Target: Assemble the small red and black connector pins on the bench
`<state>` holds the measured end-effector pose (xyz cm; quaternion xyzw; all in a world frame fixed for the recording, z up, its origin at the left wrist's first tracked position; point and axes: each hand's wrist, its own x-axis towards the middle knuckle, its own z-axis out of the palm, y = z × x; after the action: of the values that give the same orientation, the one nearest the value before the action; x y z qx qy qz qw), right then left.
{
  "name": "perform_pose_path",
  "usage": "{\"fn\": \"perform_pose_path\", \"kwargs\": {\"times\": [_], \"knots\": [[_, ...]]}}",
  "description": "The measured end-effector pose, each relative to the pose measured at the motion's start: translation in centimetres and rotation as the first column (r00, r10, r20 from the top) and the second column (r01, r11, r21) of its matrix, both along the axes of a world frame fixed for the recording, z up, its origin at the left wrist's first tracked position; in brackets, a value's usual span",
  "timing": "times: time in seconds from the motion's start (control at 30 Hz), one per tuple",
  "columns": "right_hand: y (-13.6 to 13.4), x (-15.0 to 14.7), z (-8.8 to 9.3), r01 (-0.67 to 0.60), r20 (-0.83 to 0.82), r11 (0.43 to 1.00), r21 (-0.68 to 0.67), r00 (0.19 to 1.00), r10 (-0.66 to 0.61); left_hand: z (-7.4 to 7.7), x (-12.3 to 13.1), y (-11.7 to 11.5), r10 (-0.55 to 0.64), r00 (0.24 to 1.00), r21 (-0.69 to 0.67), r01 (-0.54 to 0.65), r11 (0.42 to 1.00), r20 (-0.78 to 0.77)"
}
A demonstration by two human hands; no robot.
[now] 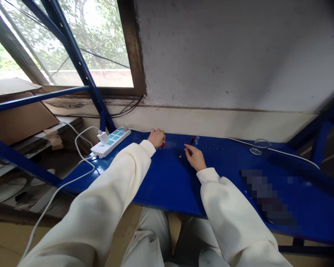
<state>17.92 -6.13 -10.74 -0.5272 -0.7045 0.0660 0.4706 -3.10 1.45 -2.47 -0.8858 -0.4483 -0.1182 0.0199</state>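
Note:
My left hand (156, 138) is at the back of the blue table (167, 181), its fingers curled down over a small red piece (163, 145). Tiny clear bits stand just beside it, partly under the fingers. To the right, my right hand (196, 157) hovers low with thumb and forefinger close together. Whatever they pinch, if anything, is too small to make out. A tiny pale piece (180, 156) lies left of those fingertips. Behind the right hand lie a small red-and-black piece (192, 139) and a clear tube-like piece (197, 139).
A white power strip (111, 142) with a plugged-in adapter lies at the left, its cable hanging off the table. Several tiny clear pieces (213, 147) and round clear dishes (255, 151) are to the right. A blurred-out dark object (267, 196) sits near the right front edge.

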Motion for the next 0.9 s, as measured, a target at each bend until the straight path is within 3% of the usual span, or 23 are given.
{"fn": "perform_pose_path", "kwargs": {"times": [0.4, 0.9], "knots": [[0.08, 0.09, -0.05, 0.006, -0.015, 1.0, -0.005, 1.0, -0.007, -0.55, -0.11, 0.5, 0.026, 0.999, -0.022, -0.026, 0.999, -0.03], [-0.14, 0.06, 0.2, 0.015, 0.011, 0.999, -0.043, 1.0, -0.014, -0.82, -0.27, 0.36, -0.031, 0.999, -0.029, 0.03, 0.999, -0.019]]}}
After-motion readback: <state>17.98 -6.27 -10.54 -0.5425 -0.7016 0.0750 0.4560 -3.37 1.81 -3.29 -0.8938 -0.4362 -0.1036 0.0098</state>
